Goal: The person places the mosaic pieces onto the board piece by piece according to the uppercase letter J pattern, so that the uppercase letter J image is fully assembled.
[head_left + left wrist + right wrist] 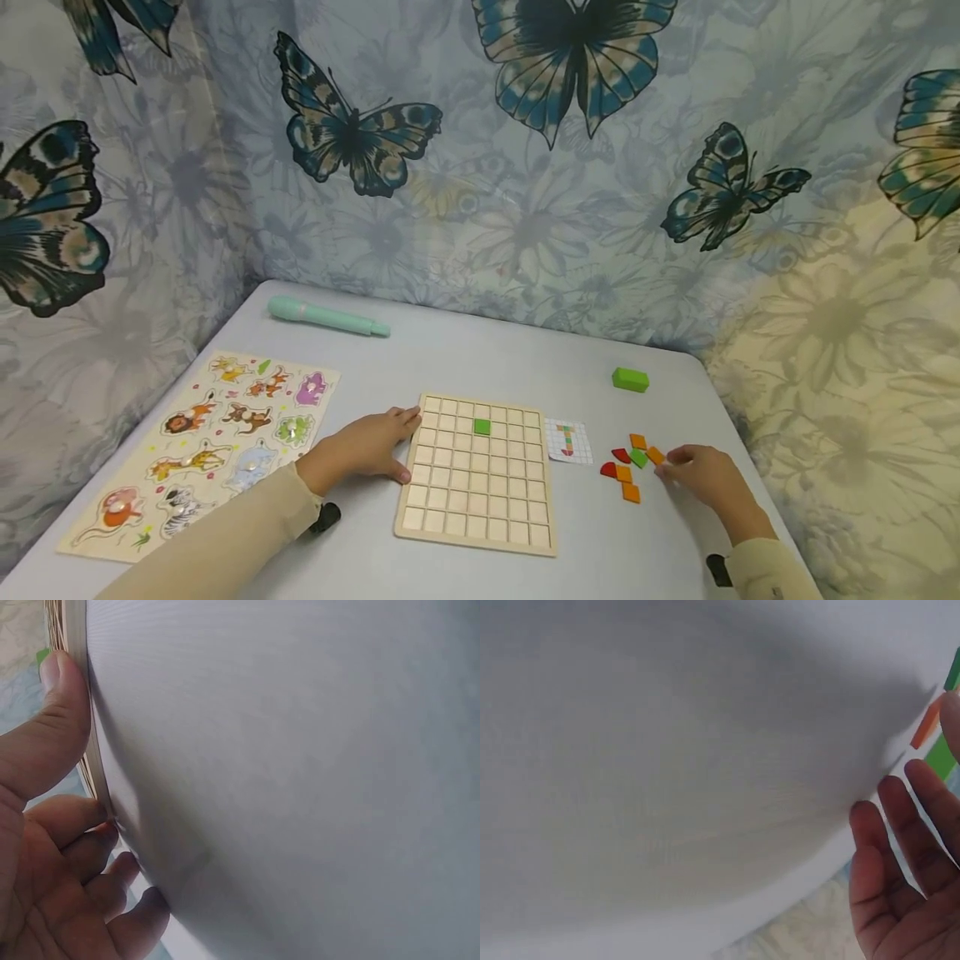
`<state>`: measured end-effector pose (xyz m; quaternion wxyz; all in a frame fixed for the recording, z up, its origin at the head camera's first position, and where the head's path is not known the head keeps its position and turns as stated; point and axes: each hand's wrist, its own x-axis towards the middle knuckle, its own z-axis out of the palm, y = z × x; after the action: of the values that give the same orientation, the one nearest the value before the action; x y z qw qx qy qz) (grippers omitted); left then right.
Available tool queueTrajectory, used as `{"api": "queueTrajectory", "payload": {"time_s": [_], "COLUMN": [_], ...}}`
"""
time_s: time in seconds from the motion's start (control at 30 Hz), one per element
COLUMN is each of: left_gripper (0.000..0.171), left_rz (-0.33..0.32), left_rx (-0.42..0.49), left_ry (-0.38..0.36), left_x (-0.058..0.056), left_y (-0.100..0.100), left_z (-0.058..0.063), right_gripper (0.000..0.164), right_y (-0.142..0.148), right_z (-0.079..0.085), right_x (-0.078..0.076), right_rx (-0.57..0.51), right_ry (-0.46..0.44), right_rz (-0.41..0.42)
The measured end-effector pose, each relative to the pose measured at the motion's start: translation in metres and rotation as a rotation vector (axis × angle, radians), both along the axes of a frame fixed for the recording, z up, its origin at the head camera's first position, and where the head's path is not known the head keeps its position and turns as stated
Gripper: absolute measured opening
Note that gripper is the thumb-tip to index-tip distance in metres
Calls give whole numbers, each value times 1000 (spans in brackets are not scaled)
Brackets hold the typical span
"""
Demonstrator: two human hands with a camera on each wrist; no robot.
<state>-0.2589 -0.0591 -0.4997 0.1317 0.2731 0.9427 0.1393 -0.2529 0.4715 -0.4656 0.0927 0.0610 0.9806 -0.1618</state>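
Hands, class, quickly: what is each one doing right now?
Left hand: open, fingers resting against the grid board edge.
Right hand: open, fingertips at the orange tile.

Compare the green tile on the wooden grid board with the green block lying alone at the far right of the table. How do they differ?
The green tile is a small flat square seated in a cell of the grid board; the green block is longer, thicker and rectangular. The tile lies near the left hand, which rests against the board's edge, while the block lies on the bare table, away from both hands. Both are green.
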Motion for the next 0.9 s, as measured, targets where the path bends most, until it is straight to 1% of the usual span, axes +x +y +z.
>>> {"api": "queueTrajectory", "payload": {"time_s": [0.07,0.23,0.3,0.4,0.53,0.63,0.73,0.83,0.9], "left_gripper": [98,98,98,98,97,97,98,99,99], "left_rz": [-6,3,9,13,11,8,6,-4,-8], "left_rx": [3,-8,-12,-20,-18,-13,-25,-41,-34], "left_ry": [-5,-9,-9,-4,-2,-4,2,10,2], "left_x": [0,1,2,2,2,1,-1,-2,-2], "left_y": [1,3,2,1,0,0,-1,-1,-1], "left_z": [1,3,5,7,5,4,2,0,-1], "right_gripper": [52,38,38,40,39,36,38,40,39], "right_y": [1,-3,-5,-7,-7,-5,-8,-22,-39], "right_z": [-2,-4,-6,-8,-9,-7,-1,6,9], "right_x": [1,0,-1,-2,-3,-3,-4,-10,-14], "right_rx": [-2,-2,0,1,-4,3,4,-9,-26], "right_ry": [-9,-17,-19,-14,-6,-2,12,34,48], "right_rz": [-26,-42,-44,-46,-47,-45,-33,1,30]}}
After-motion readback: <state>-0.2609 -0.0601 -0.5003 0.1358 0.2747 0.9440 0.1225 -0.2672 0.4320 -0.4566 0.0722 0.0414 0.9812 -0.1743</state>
